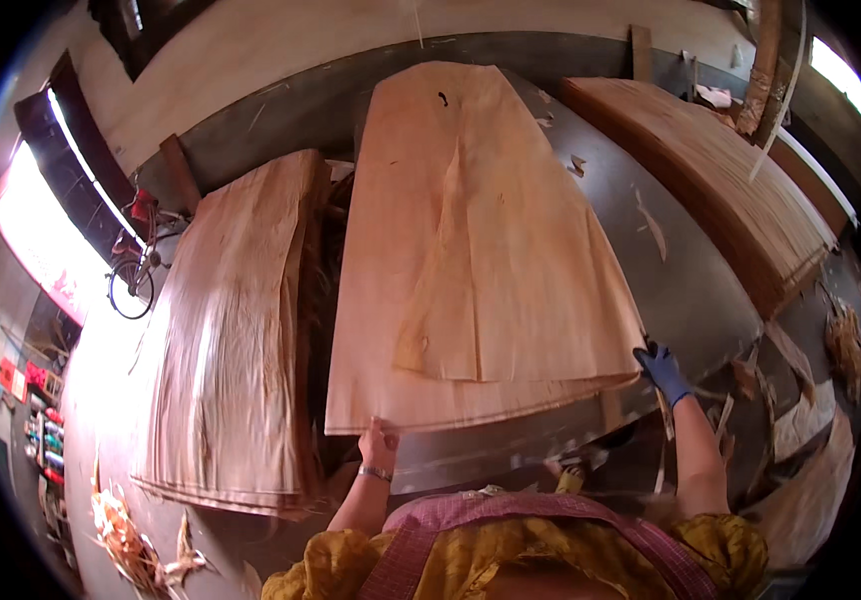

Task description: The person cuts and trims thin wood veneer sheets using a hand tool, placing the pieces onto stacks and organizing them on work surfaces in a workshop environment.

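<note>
A long, pale wood veneer sheet (381, 300) lies in front of me on a stack, with its near edge toward my body. Over its right part rests a smaller, irregular veneer piece (531, 290) with a slanting left edge. My left hand (378, 442), bare with a band at the wrist, pinches the near edge of the sheet close to its left corner. At the near right corner, my right hand (663, 370) in a blue and black glove grips the veneer edge. Its fingertips are partly hidden there.
Another veneer stack (226, 330) stands at the left, and a third stack (701, 170) at the right. Torn veneer scraps (841, 340) lie on the floor at right, with more shreds (126, 530) at lower left. A bicycle (134, 280) stands by the bright doorway.
</note>
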The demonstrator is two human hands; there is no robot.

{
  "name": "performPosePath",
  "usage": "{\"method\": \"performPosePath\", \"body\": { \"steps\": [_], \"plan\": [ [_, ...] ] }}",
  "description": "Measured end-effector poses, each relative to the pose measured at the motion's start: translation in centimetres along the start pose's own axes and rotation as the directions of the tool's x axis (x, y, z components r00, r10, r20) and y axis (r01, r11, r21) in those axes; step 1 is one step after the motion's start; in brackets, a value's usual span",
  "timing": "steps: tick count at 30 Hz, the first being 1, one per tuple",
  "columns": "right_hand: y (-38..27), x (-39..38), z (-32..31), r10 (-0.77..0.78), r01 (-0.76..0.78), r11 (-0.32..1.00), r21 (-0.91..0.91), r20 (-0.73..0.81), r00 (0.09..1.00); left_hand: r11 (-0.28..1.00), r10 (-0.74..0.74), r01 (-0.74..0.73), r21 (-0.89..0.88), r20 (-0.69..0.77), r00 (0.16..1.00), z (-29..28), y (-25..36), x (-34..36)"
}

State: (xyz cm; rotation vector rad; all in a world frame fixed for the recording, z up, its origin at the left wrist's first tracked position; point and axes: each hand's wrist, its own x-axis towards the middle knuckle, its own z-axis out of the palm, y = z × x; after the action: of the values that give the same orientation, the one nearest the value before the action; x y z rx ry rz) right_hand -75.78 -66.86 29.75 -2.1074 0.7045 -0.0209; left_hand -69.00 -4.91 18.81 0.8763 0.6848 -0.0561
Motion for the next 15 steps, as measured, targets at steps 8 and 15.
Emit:
{"method": "performPosePath", "body": {
  "steps": [8,15],
  "plan": [
    [7.8,8.2,-7.1,0.0,-0.016,0.993,0.116,0.138,0.99,0.998,-0.045,0.055,0.036,-0.236,0.971,6.3,-11.4,-6.7],
    [10.8,8.9,-9.2,0.073,-0.08,0.992,0.1,0.073,0.995,0.993,0.05,0.002,0.12,-0.428,0.902,10.9,-12.9,-7.4]
  ]
}}
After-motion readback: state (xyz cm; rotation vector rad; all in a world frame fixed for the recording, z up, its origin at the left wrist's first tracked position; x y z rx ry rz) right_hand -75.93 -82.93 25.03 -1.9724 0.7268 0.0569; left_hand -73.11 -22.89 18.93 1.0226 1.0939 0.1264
